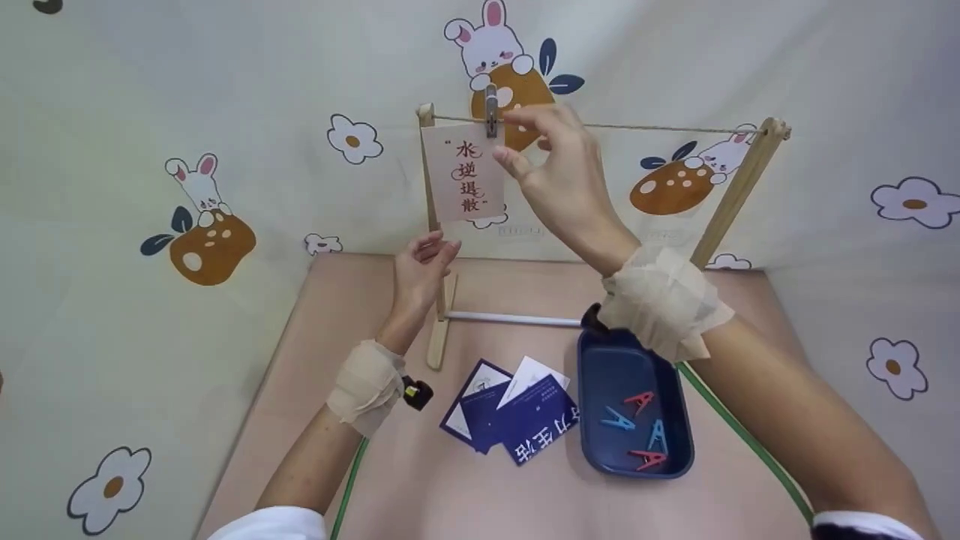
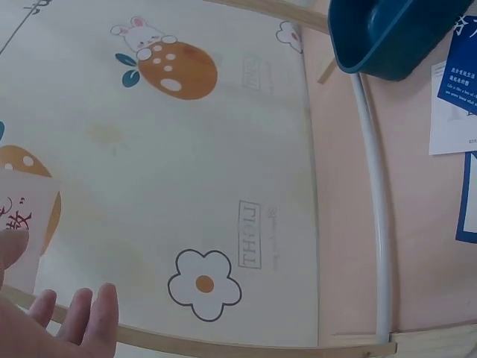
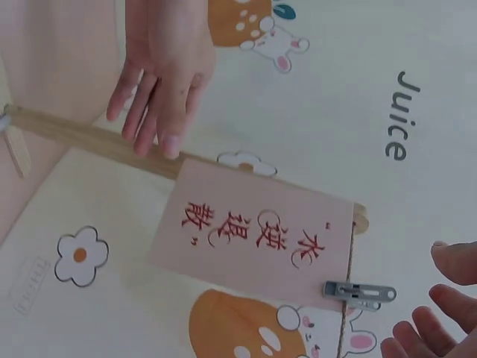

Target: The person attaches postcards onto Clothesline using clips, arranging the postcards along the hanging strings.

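A pale pink card [image 1: 457, 204] with red characters hangs from a string [image 1: 660, 128]. Near its top right corner, a grey clothespin [image 1: 491, 112] clamps it to the string. My right hand [image 1: 566, 176] is raised just right of the clothespin, thumb and forefinger spread; the right wrist view shows its fingers [image 3: 451, 262] apart from the clothespin [image 3: 358, 291]. Below the card, beside the left wooden post, is my left hand [image 1: 424, 274], fingers loosely extended and holding nothing. The left wrist view cuts off most of that hand [image 2: 45, 324] and the card [image 2: 33, 195].
Wooden posts [image 1: 739, 199] carry the string, and a white rod [image 1: 517, 319] joins them low down. On the pink table [image 1: 420, 480] lie several blue and white cards [image 1: 536, 424]. Right of them, a dark blue tray [image 1: 611, 375] contains red [image 1: 639, 403] and blue clothespins [image 1: 619, 418].
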Demonstrator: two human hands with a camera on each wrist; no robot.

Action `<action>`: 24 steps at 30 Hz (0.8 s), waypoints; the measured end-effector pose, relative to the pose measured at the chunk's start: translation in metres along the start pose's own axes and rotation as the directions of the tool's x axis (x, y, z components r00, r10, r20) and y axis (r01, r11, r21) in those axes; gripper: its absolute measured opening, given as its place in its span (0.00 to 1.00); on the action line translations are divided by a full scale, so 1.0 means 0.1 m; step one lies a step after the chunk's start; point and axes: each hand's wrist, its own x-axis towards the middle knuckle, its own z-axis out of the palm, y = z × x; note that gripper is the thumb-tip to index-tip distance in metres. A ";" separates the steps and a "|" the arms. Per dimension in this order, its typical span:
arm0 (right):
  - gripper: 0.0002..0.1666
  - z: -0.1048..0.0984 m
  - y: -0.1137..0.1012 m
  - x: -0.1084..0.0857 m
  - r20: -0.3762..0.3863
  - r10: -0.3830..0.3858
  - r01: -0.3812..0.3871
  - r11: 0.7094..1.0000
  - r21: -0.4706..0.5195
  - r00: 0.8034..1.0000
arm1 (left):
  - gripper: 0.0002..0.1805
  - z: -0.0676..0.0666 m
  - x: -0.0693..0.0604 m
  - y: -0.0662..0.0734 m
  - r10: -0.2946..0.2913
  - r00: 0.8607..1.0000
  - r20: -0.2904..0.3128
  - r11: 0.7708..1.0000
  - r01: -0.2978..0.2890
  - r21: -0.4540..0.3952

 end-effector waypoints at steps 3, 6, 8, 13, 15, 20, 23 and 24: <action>0.23 0.00 0.05 -0.20 0.006 -0.041 0.041 0.999 0.025 0.999 | 0.22 0.02 -0.07 -0.01 0.065 0.997 0.028 0.997 -0.066 0.029; 0.23 -0.01 0.11 -0.38 0.014 -0.067 0.066 0.997 0.043 0.998 | 0.22 0.03 -0.14 -0.04 0.131 0.989 0.065 0.987 -0.137 0.090; 0.22 -0.02 0.16 -0.48 0.023 -0.071 0.070 0.996 0.055 0.997 | 0.22 0.04 -0.20 -0.07 0.165 0.981 0.104 0.974 -0.179 0.139; 0.21 -0.04 0.25 -0.70 0.057 -0.064 0.060 0.996 0.072 0.996 | 0.23 0.09 -0.34 -0.20 0.159 0.969 0.190 0.946 -0.205 0.252; 0.20 -0.06 0.27 -0.77 0.065 -0.059 0.054 0.996 0.071 0.996 | 0.23 0.12 -0.39 -0.26 0.163 0.961 0.225 0.935 -0.223 0.275; 0.20 -0.09 0.34 -0.95 0.074 -0.052 0.047 0.997 0.061 0.996 | 0.23 0.20 -0.53 -0.42 0.220 0.928 0.300 0.902 -0.311 0.300; 0.20 -0.08 0.40 -1.06 0.076 -0.064 0.059 0.996 0.060 0.995 | 0.23 0.25 -0.61 -0.51 0.244 0.909 0.338 0.878 -0.355 0.322; 0.19 -0.08 0.42 -1.10 0.078 -0.065 0.060 0.997 0.057 0.995 | 0.23 0.27 -0.64 -0.54 0.253 0.902 0.348 0.868 -0.371 0.330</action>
